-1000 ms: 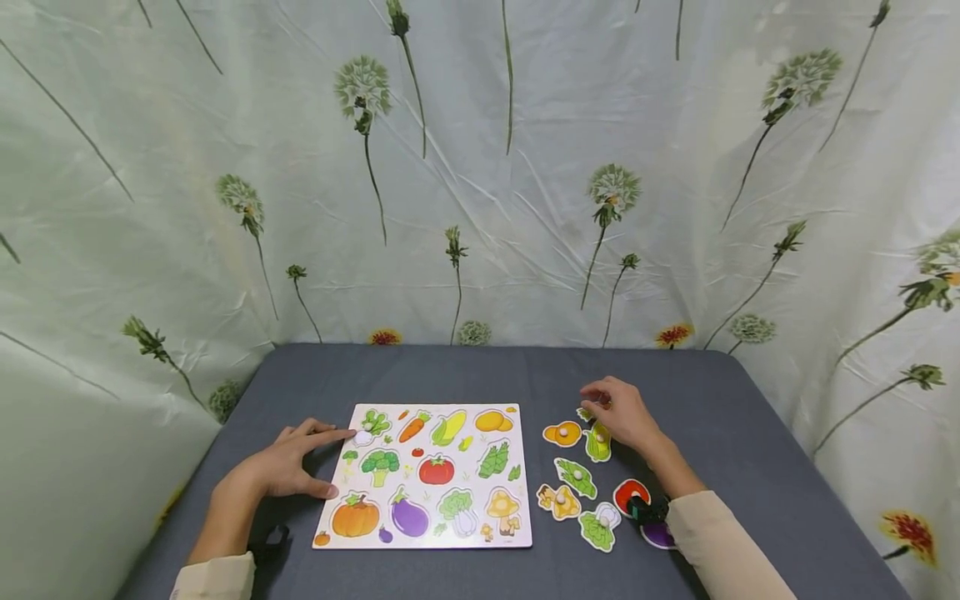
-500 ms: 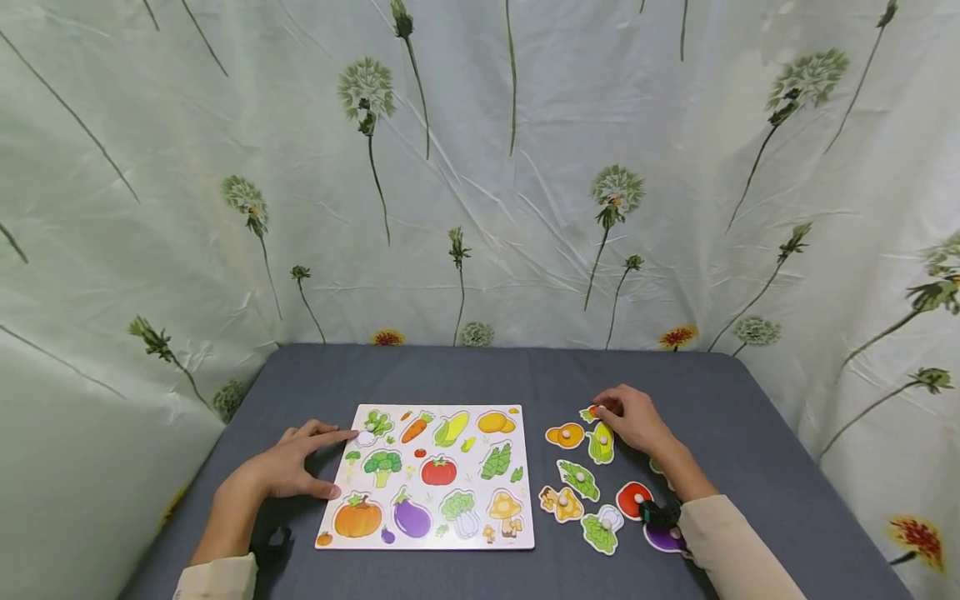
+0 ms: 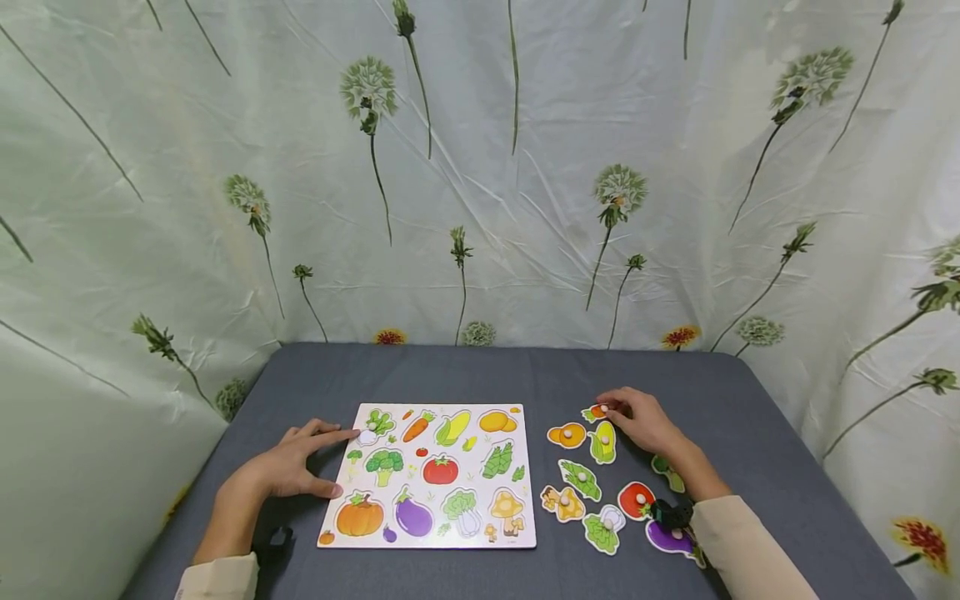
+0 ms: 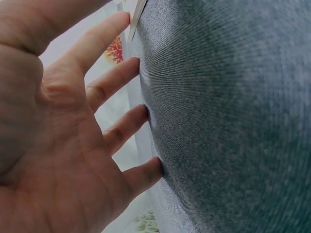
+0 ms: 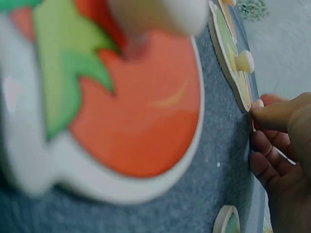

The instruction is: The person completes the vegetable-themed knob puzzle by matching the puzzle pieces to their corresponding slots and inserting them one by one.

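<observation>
The right hand (image 3: 641, 421) is at the far end of the loose pieces, its grip nearly closed at the small knob of the carrot piece (image 3: 593, 413). Thumb and fingertips appear to pinch that knob, though the fingers hide much of it in the right wrist view, and I cannot tell whether the piece lies flat or is slightly raised. It sits to the right of the puzzle board (image 3: 427, 542), just beyond the corn piece (image 3: 602, 450).

The left hand (image 3: 292, 467) has its fingers spread and grasps nothing — index fingertip and thumb touch the board's left edge, while the other fingertips rest on the cloth-covered tabletop (image 3: 435, 375).

Near the corn lies a round orange piece (image 3: 577, 437). Closer to the person are a leafy green piece (image 3: 573, 472), a mushroom piece (image 3: 570, 510) and a white-and-green cabbage piece (image 3: 600, 537). The tomato piece (image 3: 632, 495) and eggplant piece (image 3: 667, 542) lie beside the dark device (image 3: 670, 513) at the right wrist; the broccoli piece (image 3: 666, 469) is partly covered by the forearm. Behind the tabletop hangs a pale curtain (image 3: 525, 217) — printed with dandelions.
</observation>
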The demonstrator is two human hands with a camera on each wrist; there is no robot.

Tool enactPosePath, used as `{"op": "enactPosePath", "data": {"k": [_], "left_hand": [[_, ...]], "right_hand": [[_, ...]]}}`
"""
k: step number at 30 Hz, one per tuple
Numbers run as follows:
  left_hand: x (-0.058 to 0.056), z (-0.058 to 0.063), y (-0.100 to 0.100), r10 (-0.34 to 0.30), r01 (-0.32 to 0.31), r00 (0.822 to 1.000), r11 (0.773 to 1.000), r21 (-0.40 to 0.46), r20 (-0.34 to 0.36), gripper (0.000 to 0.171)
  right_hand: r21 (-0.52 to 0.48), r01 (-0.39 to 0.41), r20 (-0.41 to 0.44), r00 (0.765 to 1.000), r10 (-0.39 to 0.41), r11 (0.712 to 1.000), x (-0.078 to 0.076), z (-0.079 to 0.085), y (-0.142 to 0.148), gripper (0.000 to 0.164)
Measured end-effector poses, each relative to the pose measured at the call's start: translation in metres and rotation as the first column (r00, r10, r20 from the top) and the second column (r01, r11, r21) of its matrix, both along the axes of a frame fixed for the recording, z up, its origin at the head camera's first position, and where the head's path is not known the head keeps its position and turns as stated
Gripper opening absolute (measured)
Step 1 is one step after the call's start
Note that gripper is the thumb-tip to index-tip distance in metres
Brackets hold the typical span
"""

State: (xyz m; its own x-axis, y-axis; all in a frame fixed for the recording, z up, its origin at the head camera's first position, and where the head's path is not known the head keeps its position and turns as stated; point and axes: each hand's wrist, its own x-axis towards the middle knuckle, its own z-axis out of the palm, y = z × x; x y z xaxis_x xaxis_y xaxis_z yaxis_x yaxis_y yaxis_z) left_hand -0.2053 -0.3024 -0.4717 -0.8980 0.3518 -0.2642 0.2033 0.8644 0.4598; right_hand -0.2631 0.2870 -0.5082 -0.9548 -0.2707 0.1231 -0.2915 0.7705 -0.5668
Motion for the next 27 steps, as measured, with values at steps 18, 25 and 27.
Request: {"op": "enactPosePath", "data": {"k": [18,25,27], "left_hand": [[0.002,-0.001,0.0,0.002,-0.002,1.0,1.0,0.008,0.005,0.089],[0.001,-0.003,-0.001,0.005,-0.005,1.0,1.0,0.005,0.001,0.089],[0.002,-0.003,-0.002,0.007,-0.007,1.0,1.0,0.006,0.001,0.089]], "right_hand": [[0.042,0.053,-0.032,0.998,-0.052,0.998,0.0,0.0,0.005,0.014],[0.018,0.152,-0.116,0.982,-0.149,0.988,0.001,0.003,0.011,0.015],[0.004,0.167,-0.126,0.978,-0.165,0.986,0.002,0.005,0.012,0.016]]}}
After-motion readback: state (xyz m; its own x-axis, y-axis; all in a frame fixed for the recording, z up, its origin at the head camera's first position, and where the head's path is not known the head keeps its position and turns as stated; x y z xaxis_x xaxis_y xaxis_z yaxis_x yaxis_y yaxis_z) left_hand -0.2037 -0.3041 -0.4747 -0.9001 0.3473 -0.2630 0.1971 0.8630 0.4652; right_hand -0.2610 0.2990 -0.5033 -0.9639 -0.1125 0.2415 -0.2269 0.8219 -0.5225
